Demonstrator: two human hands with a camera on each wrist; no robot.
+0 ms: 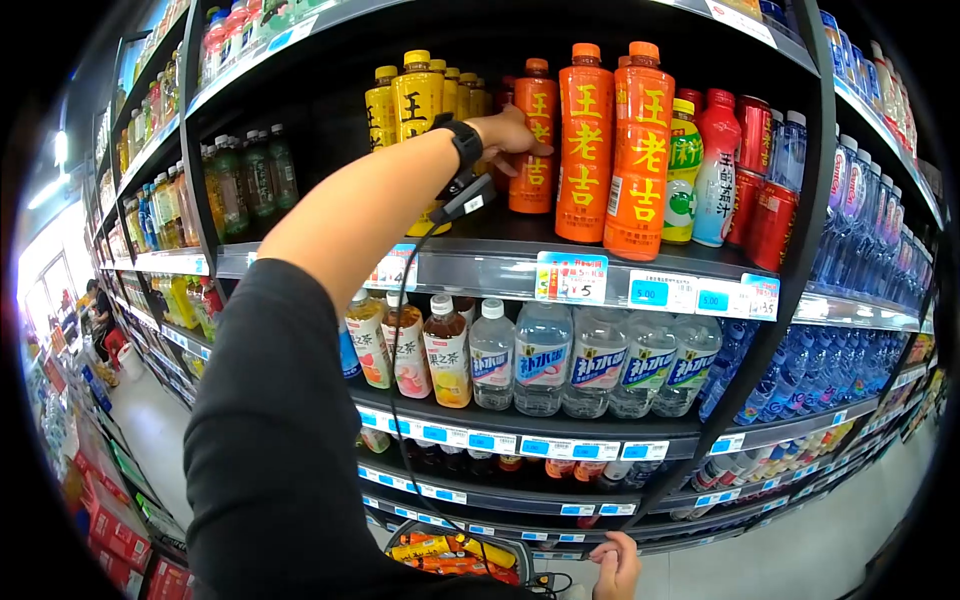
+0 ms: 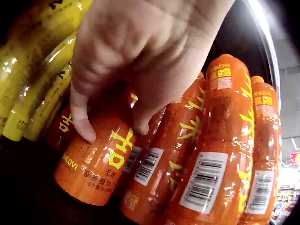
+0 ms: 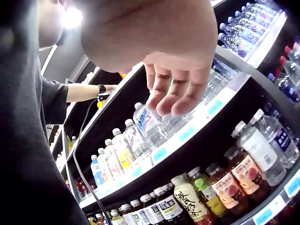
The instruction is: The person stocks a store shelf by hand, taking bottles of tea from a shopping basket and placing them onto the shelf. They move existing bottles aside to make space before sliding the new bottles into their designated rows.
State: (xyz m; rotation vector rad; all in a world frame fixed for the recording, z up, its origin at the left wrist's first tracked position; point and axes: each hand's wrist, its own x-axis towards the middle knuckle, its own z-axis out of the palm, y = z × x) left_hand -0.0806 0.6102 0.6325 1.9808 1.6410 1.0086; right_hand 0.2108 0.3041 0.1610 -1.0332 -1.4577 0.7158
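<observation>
The left hand (image 1: 505, 138) grasps an orange Wanglaoji bottle (image 1: 534, 185) set back from the front edge of the shelf (image 1: 480, 274), between yellow bottles (image 1: 415, 105) and other orange bottles (image 1: 584, 110), while the lower right hand (image 1: 616, 568) is loosely curled, holding nothing.

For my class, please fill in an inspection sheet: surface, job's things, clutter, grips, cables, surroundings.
Surface: dark shelf, price tags along its edge.
Job's things: orange bottle, other orange bottles beside it.
Clutter: yellow bottles share the shelf; basket below holds yellow and orange items.
Grips: left grip curled round the orange bottle; right grip loosely curled, holding nothing.
Cables: black cable hangs from the left wrist's device.
Surroundings: clear bottles one shelf down; aisle floor.
</observation>
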